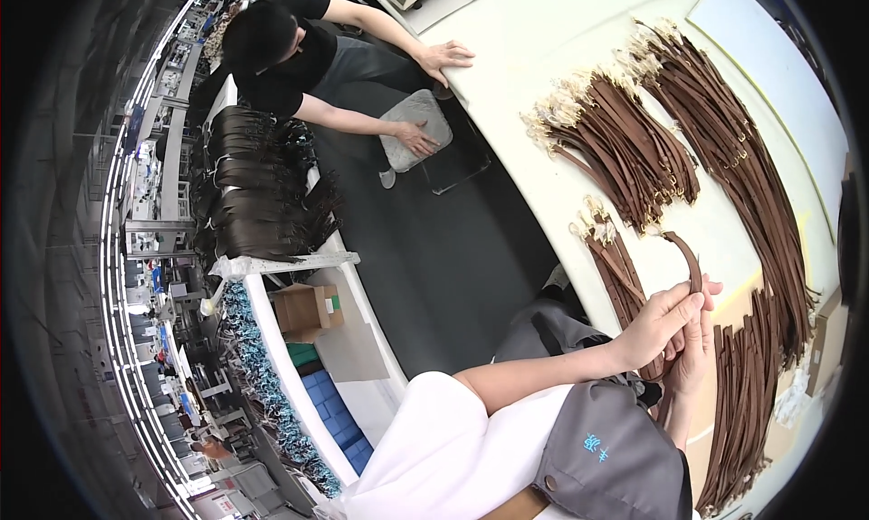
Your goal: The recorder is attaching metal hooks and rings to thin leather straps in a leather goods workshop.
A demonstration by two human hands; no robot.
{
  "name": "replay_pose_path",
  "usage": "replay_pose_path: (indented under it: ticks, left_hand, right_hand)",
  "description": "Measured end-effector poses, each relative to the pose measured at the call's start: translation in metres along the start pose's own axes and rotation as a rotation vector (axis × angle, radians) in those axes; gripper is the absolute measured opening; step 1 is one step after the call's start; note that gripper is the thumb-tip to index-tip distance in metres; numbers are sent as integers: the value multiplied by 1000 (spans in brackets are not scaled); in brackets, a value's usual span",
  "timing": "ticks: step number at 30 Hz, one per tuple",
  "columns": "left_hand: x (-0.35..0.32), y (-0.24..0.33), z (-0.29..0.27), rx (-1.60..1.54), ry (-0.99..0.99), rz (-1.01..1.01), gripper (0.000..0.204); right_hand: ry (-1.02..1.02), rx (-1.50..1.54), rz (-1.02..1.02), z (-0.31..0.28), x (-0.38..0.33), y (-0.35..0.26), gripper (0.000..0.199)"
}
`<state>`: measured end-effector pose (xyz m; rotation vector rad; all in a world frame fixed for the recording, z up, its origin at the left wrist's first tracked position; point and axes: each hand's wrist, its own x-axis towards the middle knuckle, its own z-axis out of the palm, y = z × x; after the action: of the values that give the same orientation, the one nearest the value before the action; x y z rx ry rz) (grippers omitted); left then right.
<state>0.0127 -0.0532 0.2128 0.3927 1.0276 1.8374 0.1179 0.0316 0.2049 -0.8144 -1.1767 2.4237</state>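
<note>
A brown strap (693, 257) curves up out of my two hands, its far end lying toward the bundles on the white table (516, 140). My left hand (663, 325) is closed on it, thumb and fingers pinched together. Pressed close against it, my right hand (692, 353) is closed around the same strap; part of its fingers is hidden behind the left hand. A small bundle of brown straps (615, 271) lies just left of my hands. More straps, a loose row (742, 384), lie to the right.
Larger strap bundles with pale wrapped ends (625, 144) and a long bundle (738, 149) cover the table's far right. Across the aisle a person in black (299, 67) rests one hand on the table edge, one on a grey stool (416, 126). Racks with dark straps (253, 185) stand left.
</note>
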Motion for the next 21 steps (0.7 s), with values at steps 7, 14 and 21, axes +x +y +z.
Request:
replay_pose_path:
  ticks: [7,14,21]
  left_hand:
    - [1,11,-10,159,37,168,34]
    - [5,2,11,140,-104,124,38]
    - [15,-3,24,180,-149,172,35]
  right_hand:
    - [-16,-437,-68,27,3,-12,34]
    - [37,-365,-195,15,-9,-12,33]
    - [65,-391,-268,10,-15,-26,32]
